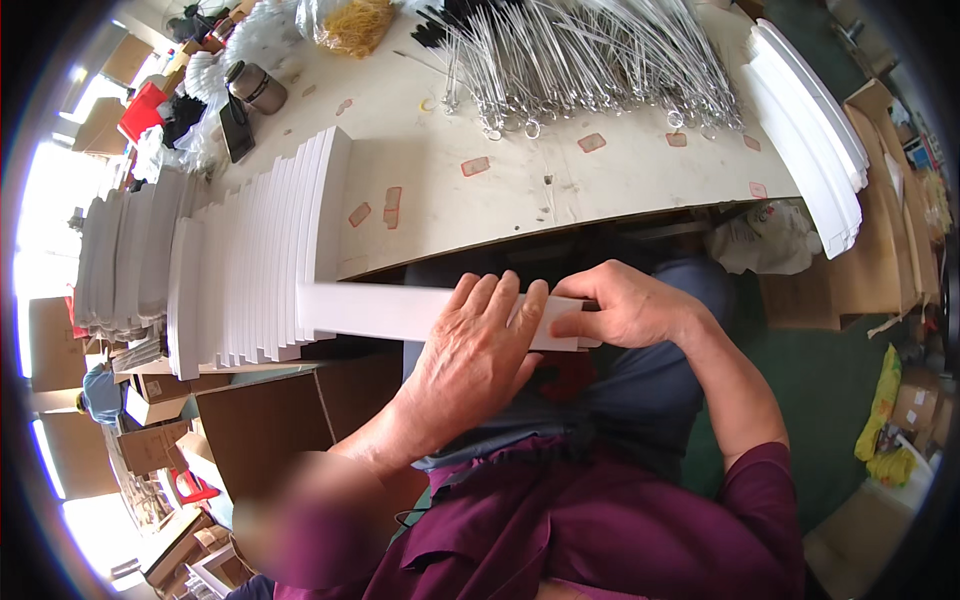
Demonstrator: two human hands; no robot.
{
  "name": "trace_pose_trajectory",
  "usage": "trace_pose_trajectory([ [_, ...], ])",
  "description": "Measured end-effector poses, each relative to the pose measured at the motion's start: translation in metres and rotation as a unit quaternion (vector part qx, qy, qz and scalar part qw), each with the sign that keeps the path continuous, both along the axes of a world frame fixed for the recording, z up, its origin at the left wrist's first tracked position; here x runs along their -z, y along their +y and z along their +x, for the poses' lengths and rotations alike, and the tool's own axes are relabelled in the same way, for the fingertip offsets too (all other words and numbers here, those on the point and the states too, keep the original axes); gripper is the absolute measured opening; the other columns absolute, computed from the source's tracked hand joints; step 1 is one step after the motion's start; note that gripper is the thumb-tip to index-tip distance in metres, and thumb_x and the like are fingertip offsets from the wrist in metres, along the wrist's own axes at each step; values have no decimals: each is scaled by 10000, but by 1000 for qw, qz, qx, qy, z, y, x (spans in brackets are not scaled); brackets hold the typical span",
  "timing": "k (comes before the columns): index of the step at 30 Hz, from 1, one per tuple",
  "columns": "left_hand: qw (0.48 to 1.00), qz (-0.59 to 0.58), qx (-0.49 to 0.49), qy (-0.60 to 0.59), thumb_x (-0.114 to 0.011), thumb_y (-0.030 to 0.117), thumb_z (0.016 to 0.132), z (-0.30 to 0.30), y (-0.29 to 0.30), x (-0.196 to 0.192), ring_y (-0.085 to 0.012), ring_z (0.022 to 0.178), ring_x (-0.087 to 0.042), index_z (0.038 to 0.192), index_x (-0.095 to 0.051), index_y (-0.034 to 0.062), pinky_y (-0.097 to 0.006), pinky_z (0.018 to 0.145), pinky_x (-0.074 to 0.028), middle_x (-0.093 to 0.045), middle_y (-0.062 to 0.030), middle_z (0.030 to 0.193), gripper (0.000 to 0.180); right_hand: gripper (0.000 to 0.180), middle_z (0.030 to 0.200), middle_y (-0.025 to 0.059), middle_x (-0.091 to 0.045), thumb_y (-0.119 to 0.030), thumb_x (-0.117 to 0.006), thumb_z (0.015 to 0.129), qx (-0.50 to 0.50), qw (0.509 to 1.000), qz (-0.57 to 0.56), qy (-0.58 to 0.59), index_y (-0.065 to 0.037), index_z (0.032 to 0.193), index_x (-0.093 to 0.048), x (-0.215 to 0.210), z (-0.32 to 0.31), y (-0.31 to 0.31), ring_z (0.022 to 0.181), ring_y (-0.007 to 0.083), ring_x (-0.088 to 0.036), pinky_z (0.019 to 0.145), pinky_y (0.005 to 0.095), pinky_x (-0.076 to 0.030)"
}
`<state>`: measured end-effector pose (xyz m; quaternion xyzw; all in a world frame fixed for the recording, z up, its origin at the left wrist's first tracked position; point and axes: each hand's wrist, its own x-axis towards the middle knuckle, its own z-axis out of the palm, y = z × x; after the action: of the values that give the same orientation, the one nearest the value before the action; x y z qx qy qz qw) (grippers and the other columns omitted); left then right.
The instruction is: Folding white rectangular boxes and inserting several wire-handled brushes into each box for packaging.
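Observation:
Across my lap lies a long, narrow white cardboard box (380, 309), its left end near the stack of similar boxes. My left hand (478, 335) is laid over it, fingers across the top and thumb along the near side, holding it. At the right end, my right hand (630, 308) pinches the box's end between thumb and fingers. A small dark spot shows at that end, partly covered by the fingers. To the left, a row of upright white boxes (265, 240) stands side by side on the table (430, 215).
Thin metal rods with ring ends (590, 70) lie heaped at the table's far side. More flat white boxes (810, 130) rest at the right edge. A flask (256, 88) and a dark phone-like slab (236, 130) are far left. An open brown carton (265, 410) stands lower left.

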<state>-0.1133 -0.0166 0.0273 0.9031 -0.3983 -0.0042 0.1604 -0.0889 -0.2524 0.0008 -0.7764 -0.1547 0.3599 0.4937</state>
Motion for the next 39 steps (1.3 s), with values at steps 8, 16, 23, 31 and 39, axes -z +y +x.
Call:
trace_pose_trajectory([
  [8,999,-30,-15,41,-798,152,710,1,10,31,-322,708,-689,1004,-586,22,-434,618,-568,-631,-119,805,386,429,876,160,-744,-296,-796,878,-37,993,-22,-109,-40,1208,-698,4,-1,4,812,308,-733,746,390,-559],
  [16,988,-16,-142,65,-853,261,749,-3,21,42,-326,755,-720,1019,-621,39,-438,647,-593,-691,-136,855,420,286,828,68,-724,-229,-697,1010,142,977,-31,-158,36,1116,-711,27,-6,-36,680,112,-648,640,287,-522],
  [23,981,-27,-170,92,-854,290,760,-2,13,63,-336,802,-721,1035,-613,37,-448,696,-594,-699,-137,882,445,383,1079,111,-695,-295,-523,1104,302,923,237,4,18,1302,-621,56,-18,-18,860,124,-672,732,271,-590],
  [31,978,-44,-184,92,-854,318,764,-9,10,75,-329,826,-727,1064,-610,35,-455,704,-595,-710,-141,900,479,403,1321,171,-668,-218,-483,1122,323,902,274,-79,51,1420,-521,75,-38,27,1244,197,-617,1061,315,-477],
  [39,975,-51,-196,89,-850,286,768,-8,11,78,-332,801,-724,1065,-609,33,-458,686,-596,-703,-139,874,458,402,1107,88,-729,-283,-597,1080,349,904,244,-31,22,1338,-638,76,-39,35,985,98,-651,864,236,-525],
])
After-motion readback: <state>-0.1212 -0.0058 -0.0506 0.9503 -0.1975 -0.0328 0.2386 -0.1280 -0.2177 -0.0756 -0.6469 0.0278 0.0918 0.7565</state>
